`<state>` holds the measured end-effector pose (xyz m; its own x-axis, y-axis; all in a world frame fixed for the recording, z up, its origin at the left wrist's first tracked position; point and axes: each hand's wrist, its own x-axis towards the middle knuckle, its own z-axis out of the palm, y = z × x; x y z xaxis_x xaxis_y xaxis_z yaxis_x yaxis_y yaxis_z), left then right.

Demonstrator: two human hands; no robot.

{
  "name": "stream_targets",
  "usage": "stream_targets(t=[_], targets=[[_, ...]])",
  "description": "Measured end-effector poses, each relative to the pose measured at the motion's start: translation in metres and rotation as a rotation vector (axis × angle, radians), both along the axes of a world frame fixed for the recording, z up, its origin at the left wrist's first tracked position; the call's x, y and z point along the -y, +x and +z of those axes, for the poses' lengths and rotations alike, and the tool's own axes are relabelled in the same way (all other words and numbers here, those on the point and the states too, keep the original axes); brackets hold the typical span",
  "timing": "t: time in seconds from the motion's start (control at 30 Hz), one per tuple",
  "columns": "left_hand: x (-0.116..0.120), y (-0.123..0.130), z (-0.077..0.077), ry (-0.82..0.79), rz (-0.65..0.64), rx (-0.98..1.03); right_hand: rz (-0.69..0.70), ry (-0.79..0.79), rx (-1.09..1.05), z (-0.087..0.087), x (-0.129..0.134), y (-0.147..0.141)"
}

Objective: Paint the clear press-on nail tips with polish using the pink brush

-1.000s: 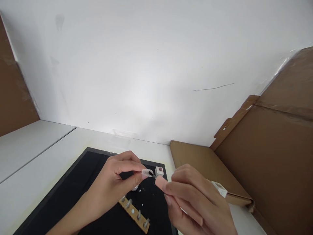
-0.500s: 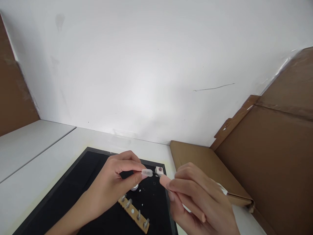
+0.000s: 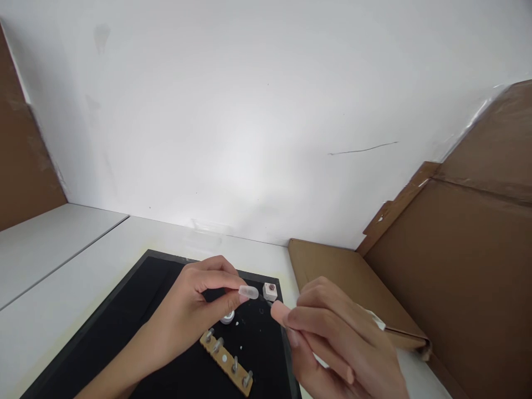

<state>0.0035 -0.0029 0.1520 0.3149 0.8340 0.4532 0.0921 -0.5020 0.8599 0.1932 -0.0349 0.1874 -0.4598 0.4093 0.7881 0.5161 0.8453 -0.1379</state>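
A frosted, translucent nail-shaped piece (image 3: 249,292) is pinched between the thumb and forefinger of my left hand (image 3: 195,305). My right hand (image 3: 332,332) is closed around a thin tool (image 3: 266,302), whose dark tip points at the piece with a small gap between them. Most of the tool is hidden by my fingers. Below the hands, a tan strip (image 3: 228,363) with several clear upright pieces lies on the black mat (image 3: 166,310). A small round white container (image 3: 228,317) is partly covered by my left hand.
A small white cube (image 3: 270,291) with a dark round spot stands at the mat's far right corner. Right of the mat lies a flat cardboard box (image 3: 332,266). Cardboard panels (image 3: 465,244) rise at both sides, and a white wall (image 3: 233,122) stands behind.
The tool tip has drawn back slightly from the translucent piece and dipped a little. My left hand has barely moved and keeps its pinch.
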Motion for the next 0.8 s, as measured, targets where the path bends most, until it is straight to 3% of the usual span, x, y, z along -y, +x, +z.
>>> stream_targets(t=[0.13, 0.37, 0.53, 0.8], targets=[[0.0009, -0.0006, -0.0008, -0.007, -0.014, 0.016, 0.05, 0.001, -0.015, 0.0007, 0.0018, -0.0029], [0.0, 0.0, 0.0006, -0.029, -0.001, 0.03, -0.005, 0.026, 0.016, 0.0004, 0.0003, -0.006], [0.0, -0.0001, -0.0007, -0.026, -0.013, 0.035, 0.055, 0.045, -0.055, -0.0017, 0.0025, -0.0053], [0.0021, 0.0012, -0.0009, -0.05, 0.001, 0.054, -0.032, 0.052, 0.035, -0.0029, -0.0017, -0.0073]])
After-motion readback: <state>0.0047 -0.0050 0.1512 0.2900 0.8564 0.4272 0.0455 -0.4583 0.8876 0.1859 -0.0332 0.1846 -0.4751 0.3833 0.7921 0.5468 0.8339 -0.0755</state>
